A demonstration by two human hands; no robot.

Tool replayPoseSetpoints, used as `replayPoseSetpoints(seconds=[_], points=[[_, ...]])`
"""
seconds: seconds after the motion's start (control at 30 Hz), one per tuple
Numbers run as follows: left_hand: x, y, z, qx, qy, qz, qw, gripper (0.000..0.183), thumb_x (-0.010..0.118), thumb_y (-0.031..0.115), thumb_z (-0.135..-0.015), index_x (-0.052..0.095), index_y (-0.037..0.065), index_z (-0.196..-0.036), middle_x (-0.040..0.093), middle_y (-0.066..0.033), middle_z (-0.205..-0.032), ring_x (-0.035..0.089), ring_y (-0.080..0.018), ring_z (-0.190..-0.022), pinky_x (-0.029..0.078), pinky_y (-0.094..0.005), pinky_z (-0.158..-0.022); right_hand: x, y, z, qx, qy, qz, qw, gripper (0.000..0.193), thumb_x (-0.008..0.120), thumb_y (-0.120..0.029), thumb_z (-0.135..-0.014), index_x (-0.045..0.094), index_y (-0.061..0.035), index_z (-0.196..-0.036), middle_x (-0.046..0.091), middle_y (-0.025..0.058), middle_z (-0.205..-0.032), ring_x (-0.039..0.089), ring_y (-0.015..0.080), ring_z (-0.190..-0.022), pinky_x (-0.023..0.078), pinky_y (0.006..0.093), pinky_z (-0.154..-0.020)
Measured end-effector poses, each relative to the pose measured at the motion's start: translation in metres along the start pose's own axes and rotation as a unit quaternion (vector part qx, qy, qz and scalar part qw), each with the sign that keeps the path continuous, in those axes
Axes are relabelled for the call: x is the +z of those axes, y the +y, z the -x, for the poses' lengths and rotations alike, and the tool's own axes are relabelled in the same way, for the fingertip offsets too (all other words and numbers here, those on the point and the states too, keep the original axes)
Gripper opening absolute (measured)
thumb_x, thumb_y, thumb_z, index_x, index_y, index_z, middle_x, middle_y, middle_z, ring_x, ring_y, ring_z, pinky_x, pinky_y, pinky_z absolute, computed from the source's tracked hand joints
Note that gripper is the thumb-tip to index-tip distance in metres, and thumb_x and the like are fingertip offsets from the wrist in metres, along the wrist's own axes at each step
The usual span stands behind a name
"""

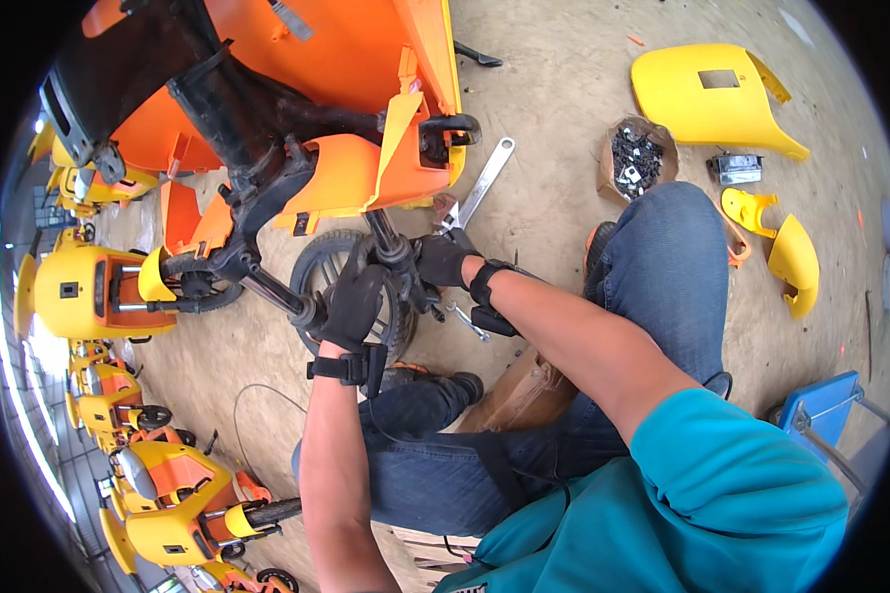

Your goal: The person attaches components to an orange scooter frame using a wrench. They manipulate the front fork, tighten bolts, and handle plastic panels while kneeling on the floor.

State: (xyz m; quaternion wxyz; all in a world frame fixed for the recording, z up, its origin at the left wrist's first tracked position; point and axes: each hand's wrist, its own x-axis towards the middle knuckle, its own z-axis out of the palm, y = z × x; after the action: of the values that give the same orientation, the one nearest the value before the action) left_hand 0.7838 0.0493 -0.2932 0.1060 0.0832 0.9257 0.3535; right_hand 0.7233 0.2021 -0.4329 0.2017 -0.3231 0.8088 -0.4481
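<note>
Fork leg (384, 233), slanting down rightward; our right hand (442, 261) nearer, at its right; our left hand (352, 304) just left; whether fingers clamp it, we cannot tell.

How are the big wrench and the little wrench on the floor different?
The big wrench is long and wide; the little wrench is short and thin. In the picture, the big wrench slants up to the right; the little wrench slants down to the right. Both look silvery and lie on the floor.
</note>
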Motion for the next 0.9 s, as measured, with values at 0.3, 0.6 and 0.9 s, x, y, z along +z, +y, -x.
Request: replayPoseSetpoints(seconds=[0.3, 0.6, 0.9], points=[[0.002, 0.003, -0.002, -0.138, 0.009, 0.258, 0.956, 0.045, 0.044, 0.003, -0.085, 0.051, -0.001, -0.129, 0.059, -0.01, -0.116, 0.054, -0.0158, -0.105, 0.043, -0.0285, -0.091, -0.003, -0.003, -0.001, 0.086, 0.045, -0.047, 0.994, 0.039, 0.049, -0.026, -0.09, 0.059, -0.0127, -0.125, 0.062, 0.0197, -0.117, 0.058, 0.0355, -0.111, 0.045, 0.043, -0.095], [0.0, 0.02, -0.005, -0.108, 0.013, 0.205, 0.973, 0.039, 0.046, 0.001, -0.082, 0.054, -0.001, -0.12, 0.059, -0.0045, -0.107, 0.056, -0.0144, -0.098, 0.045, -0.0277, -0.087, -0.034, -0.002, 0.017, 0.262, 0.203, -0.173, 0.927, 0.031, 0.054, -0.02, -0.086, 0.059, -0.0089, -0.114, 0.059, 0.0194, -0.12, 0.058, 0.0379, -0.108, 0.047, 0.0458, -0.091], [0.006, 0.071, -0.021, -0.136, 0.033, 0.27, 0.953, 0.045, 0.063, 0.015, -0.091, 0.047, -0.002, -0.129, 0.062, -0.007, -0.104, 0.059, -0.0136, -0.091, 0.049, -0.0281, -0.081, -0.086, -0.058, 0.03, 0.073, 0.463, -0.023, 0.883, 0.031, 0.067, -0.012, -0.075, 0.055, -0.0044, -0.102, 0.058, 0.0166, -0.1, 0.053, 0.0401, -0.099, 0.047, 0.0461, -0.082]])
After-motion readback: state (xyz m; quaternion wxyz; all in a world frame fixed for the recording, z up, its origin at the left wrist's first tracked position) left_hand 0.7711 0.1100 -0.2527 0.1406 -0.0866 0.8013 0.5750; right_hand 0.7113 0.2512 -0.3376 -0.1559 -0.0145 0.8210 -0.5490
